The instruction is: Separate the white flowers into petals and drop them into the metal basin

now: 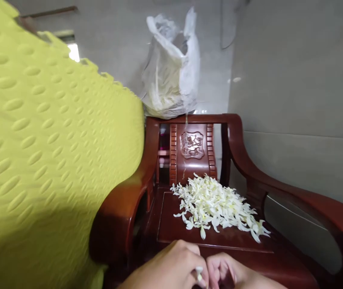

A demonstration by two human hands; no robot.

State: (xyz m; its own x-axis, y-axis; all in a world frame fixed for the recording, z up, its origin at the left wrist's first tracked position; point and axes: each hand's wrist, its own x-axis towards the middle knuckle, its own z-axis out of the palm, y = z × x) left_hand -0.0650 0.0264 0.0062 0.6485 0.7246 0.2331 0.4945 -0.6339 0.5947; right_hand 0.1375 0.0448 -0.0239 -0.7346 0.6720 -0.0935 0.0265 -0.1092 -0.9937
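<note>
- A big yellow mat fills the left side of the frame. It leans against the chair's arm, so it stands up by itself.
- The left hand is at the bottom middle. Its fingers pinch one small white flower, close to the body where it is easy to work on.
- The right hand is just beside it, touching it. Its fingers are curled in, but I cannot tell if it grips the flower too.
- A pile of the same flowers lies in the middle of the frame, on the chair seat, near both hands.
- A white bag sits at the top middle, on the chair's back rail, away from the pile.
</note>
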